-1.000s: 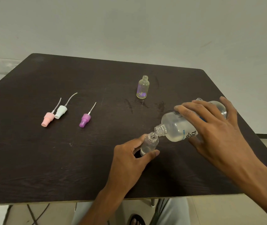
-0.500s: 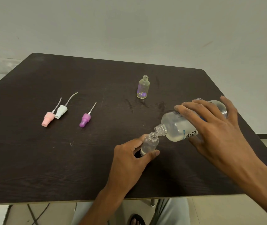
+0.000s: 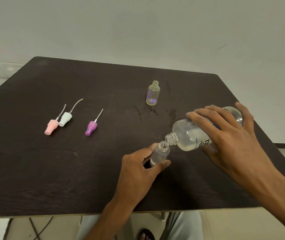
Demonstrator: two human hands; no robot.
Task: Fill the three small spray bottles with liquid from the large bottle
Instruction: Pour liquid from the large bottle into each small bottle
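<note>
My right hand (image 3: 232,141) grips the large clear bottle (image 3: 192,135), tipped on its side with its open neck over the mouth of a small clear bottle (image 3: 160,153). My left hand (image 3: 138,168) holds that small bottle upright on the dark table (image 3: 69,170), thumb and fingers around its lower part. A little liquid sits in its bottom. A second small bottle (image 3: 153,93) stands open farther back, with a purple tint inside. A third small bottle is not visible.
Three spray heads with dip tubes lie at the left: pink (image 3: 51,127), white (image 3: 65,118) and purple (image 3: 91,128). Wet smears mark the table near the back bottle. The table's front edge is close to my body; my legs and a sandal show below.
Almost nothing has changed: both hands keep the same grip and the large bottle stays tipped over the small one.
</note>
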